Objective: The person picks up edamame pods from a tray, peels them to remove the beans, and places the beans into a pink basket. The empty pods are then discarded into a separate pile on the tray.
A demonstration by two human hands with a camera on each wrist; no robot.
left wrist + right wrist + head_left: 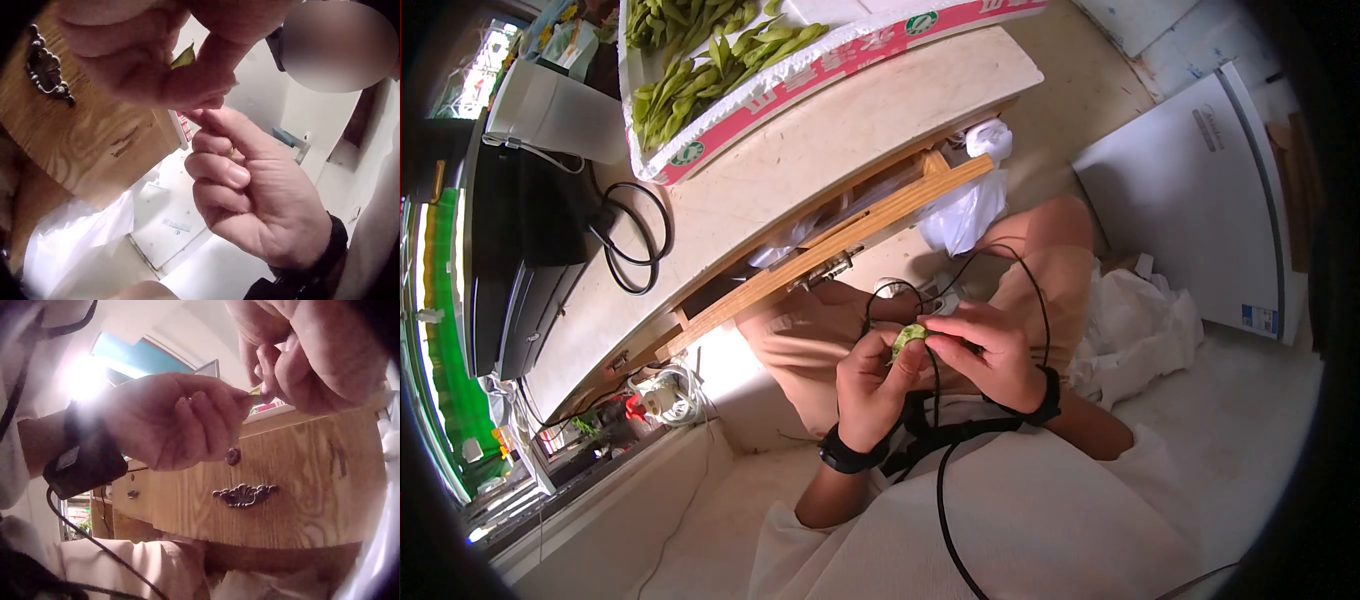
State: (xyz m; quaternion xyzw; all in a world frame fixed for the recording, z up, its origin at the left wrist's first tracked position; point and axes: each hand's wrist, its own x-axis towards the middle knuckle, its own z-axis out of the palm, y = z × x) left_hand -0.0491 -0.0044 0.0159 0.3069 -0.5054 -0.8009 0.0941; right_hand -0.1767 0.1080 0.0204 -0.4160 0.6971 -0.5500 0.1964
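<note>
A green edamame pod point(909, 338) is held between both hands above the person's lap. The left hand point(870, 388) grips it between thumb and curled fingers; in the left wrist view a pointed green tip of the pod point(185, 57) sticks out above the thumb. From the other side, the right hand point(990, 352) pinches at the pod's end, its fingertips meeting the left ones. A small yellow-green bit point(232, 152) shows among the right hand's curled fingers. Most of the pod is hidden by fingers in both wrist views.
A white foam box point(800, 92) with many edamame pods point(690, 95) stands on the table point(850, 125). Below it a wooden drawer point(830, 255) juts out, with plastic bags point(965, 210) hanging beside it. A black cable point(1045, 300) loops around the hands. A small fridge point(1190, 190) stands right.
</note>
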